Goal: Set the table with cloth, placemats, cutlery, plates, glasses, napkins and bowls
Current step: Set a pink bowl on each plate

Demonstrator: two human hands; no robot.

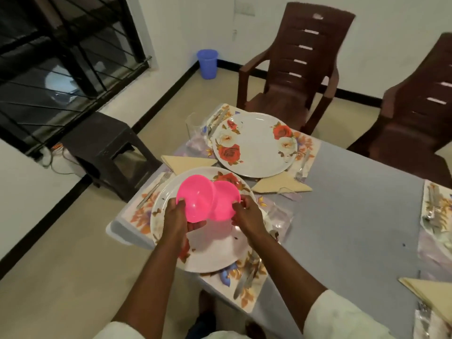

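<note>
Two pink plastic bowls hang above the near floral plate (215,250). My left hand (177,216) grips the left pink bowl (195,196) by its rim. My right hand (247,216) pinches the rim of the right pink bowl (226,201), which sits partly behind the left one. A second floral plate (256,148) lies further along the grey tablecloth (342,204). Both plates rest on floral placemats (247,285) with cutlery beside them. Folded cream napkins (188,162) lie between the plates. A clear glass (194,133) stands by the far plate, another glass (278,216) by the near one.
Two brown plastic chairs (291,77) stand at the table's far side. A black stool (107,148) sits on the floor to the left, a blue bin (207,63) in the corner. At the right edge lie another placemat with cutlery (437,209) and a cream napkin (430,292).
</note>
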